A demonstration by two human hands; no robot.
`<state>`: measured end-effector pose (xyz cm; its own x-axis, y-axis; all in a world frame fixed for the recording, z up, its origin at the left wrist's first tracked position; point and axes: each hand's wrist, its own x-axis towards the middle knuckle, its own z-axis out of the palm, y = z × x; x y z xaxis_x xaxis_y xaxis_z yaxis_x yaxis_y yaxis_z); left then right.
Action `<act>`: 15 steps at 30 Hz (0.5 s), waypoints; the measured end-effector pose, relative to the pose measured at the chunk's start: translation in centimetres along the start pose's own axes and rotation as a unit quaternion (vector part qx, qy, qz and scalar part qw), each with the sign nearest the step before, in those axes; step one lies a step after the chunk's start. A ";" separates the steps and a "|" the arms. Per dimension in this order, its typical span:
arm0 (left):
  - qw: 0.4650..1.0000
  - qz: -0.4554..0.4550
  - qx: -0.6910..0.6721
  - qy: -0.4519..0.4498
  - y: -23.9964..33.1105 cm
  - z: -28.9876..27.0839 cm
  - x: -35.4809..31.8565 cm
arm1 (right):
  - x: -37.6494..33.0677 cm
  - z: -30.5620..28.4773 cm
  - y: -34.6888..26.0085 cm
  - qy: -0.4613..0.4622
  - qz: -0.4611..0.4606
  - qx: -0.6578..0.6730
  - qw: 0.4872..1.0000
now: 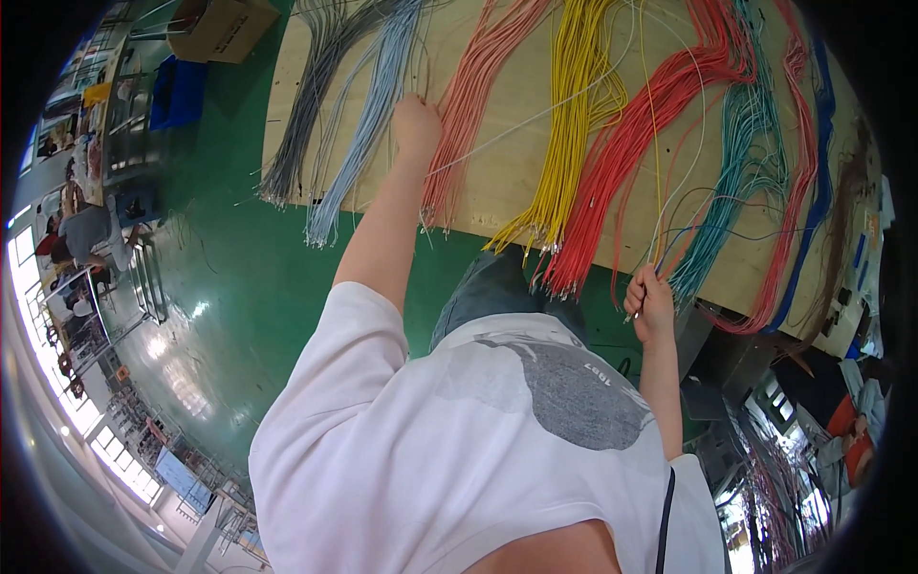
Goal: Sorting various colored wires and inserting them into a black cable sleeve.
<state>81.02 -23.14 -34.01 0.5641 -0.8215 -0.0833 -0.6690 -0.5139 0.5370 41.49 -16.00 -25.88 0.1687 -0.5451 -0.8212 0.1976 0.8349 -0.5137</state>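
The left hand's (417, 122) fingers were curled shut near the upper middle of the frame, pinching a thin white wire (535, 120) that ran away toward the upper right across the wooden surface (497, 182). It rested between the pale blue bundle (368, 129) and the salmon bundle (469, 105). Lower right, the right hand (650, 301) was closed in a fist round a small gathering of thin loose wires (669, 215) rising from it, beside the red bundle (622, 153) and the teal bundle (732, 182). The yellow bundle (564, 124) lay between the hands. To my eye one wire was being drawn out of its group; next would come a steady pull, kept clear of neighbouring strands.
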 end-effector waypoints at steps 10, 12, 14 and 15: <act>0.990 -0.028 0.138 -0.022 -2.4 -0.4 2.0 | 0.6 0.5 0.7 -0.005 0.006 0.023 1.000; 0.991 -0.035 0.120 -0.044 -1.6 0.2 2.0 | 0.3 0.1 0.5 -0.022 0.006 0.013 1.000; 0.991 -0.046 0.114 -0.059 -2.2 -0.9 2.8 | 0.1 -0.2 0.5 -0.019 0.000 0.023 1.000; 0.998 -0.040 0.029 -0.046 -3.1 -2.1 3.7 | 0.1 0.0 0.7 -0.013 -0.004 0.028 1.000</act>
<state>86.22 -24.09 -34.25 0.5726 -0.7946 -0.2018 -0.6518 -0.5905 0.4759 41.63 -15.51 -26.34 0.1917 -0.5538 -0.8103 0.2533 0.8255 -0.5043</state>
